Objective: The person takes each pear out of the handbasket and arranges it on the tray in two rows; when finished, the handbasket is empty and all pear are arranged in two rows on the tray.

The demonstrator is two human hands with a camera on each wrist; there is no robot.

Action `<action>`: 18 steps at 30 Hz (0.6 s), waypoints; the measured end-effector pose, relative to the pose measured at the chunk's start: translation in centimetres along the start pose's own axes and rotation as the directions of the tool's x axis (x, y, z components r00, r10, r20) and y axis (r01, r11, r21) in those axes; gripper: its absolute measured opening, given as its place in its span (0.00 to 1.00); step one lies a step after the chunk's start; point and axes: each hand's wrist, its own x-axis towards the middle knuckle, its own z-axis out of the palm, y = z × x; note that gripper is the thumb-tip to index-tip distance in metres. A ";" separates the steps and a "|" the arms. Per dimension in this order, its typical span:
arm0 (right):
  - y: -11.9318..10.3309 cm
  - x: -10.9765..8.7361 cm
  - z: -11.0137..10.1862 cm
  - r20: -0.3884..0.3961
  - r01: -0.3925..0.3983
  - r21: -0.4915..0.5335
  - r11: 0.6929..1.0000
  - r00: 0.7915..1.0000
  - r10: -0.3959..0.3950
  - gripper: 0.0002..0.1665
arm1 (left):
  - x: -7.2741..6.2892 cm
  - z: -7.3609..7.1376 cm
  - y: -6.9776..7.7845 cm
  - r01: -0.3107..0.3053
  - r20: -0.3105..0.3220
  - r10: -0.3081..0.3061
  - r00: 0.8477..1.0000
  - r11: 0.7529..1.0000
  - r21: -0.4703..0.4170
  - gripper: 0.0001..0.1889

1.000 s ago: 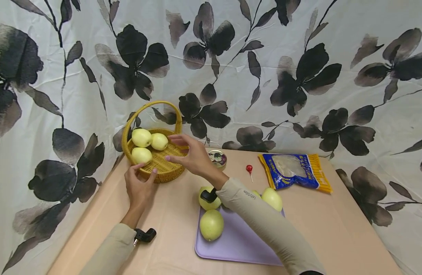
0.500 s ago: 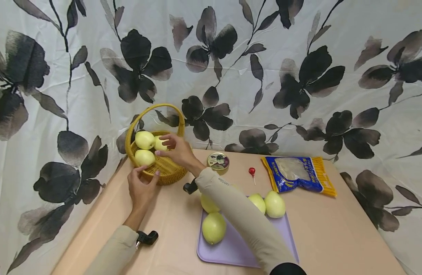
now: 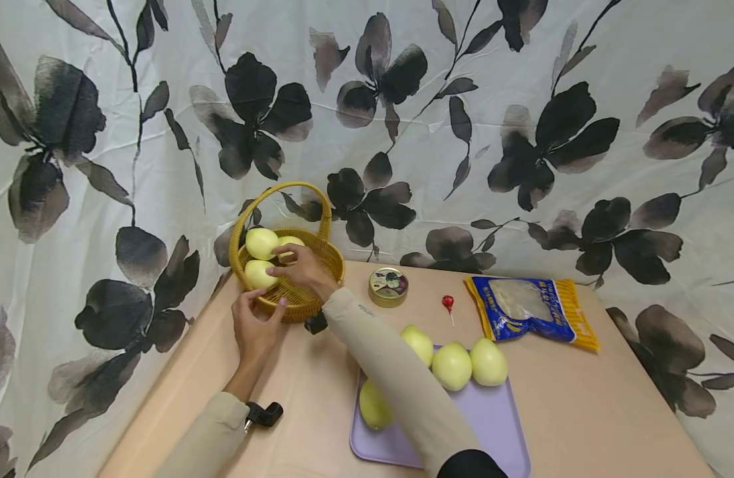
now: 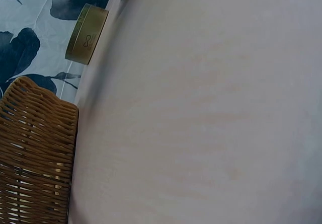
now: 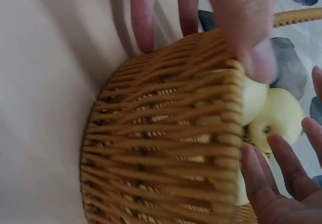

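A yellow wicker basket [image 3: 325, 265] with a tall arched handle stands at the back left. Three pale yellow-green round fruits [image 3: 262, 243] lie in its left half. My left hand [image 3: 256, 332] holds the basket's near left side; in the right wrist view its thumb [image 5: 251, 32] is at the rim and two fingers lie along the outer wall. Inside the basket my right hand [image 3: 307, 269] reaches over with spread, slightly bent fingers. Its thumb is right at the front fruit [image 3: 259, 273], and its fingers overlap the back right fruit [image 3: 291, 242].
A lilac tray [image 3: 492, 425] with several similar fruits [image 3: 452, 366] is at the front, partly under my right sleeve. Behind it are a round tin [image 3: 388, 287], a red lollipop [image 3: 448, 303] and a blue-and-yellow packet [image 3: 531, 309]. A floral curtain [image 3: 439, 153] borders the table's back.
My right hand has moved left and deeper into the basket, from its right side to the fruits. The left hand keeps its place at the basket. The view has shifted slightly.
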 end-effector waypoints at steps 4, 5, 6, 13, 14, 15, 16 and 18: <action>0.5 0.5 1.0 0.000 -0.024 -0.017 1.000 1.000 0.024 0.31 | 0.0 -0.1 0.1 0.005 -0.002 -0.005 1.000 1.000 0.008 0.29; 0.6 0.6 1.2 -0.002 -0.027 -0.022 0.999 1.000 0.027 0.30 | 0.0 -0.2 0.1 0.006 -0.005 -0.006 1.000 1.000 0.011 0.29; 0.6 0.6 1.5 -0.006 -0.033 -0.026 0.999 0.999 0.033 0.30 | 0.0 -0.2 0.1 0.006 -0.009 -0.006 1.000 1.000 0.012 0.29; 0.9 1.0 2.5 -0.006 -0.079 -0.041 0.996 0.997 0.079 0.29 | 0.0 -0.1 0.0 0.000 -0.007 0.000 1.000 1.000 0.000 0.28; 0.9 1.0 2.5 -0.002 -0.083 -0.040 0.996 0.997 0.083 0.29 | 0.0 -0.1 0.0 0.000 -0.008 0.000 1.000 1.000 0.001 0.28; 0.9 1.1 2.6 -0.002 -0.086 -0.044 0.995 0.996 0.086 0.29 | 0.0 0.0 0.0 0.001 -0.011 -0.001 1.000 1.000 0.004 0.28; 0.9 1.1 2.6 0.001 -0.088 -0.045 0.995 0.996 0.088 0.29 | 0.1 0.0 -0.1 0.001 -0.013 -0.001 1.000 1.000 0.005 0.28; 0.9 1.2 2.7 0.003 -0.091 -0.054 0.994 0.996 0.092 0.29 | 0.1 0.1 -0.1 0.000 -0.017 0.000 1.000 1.000 0.006 0.27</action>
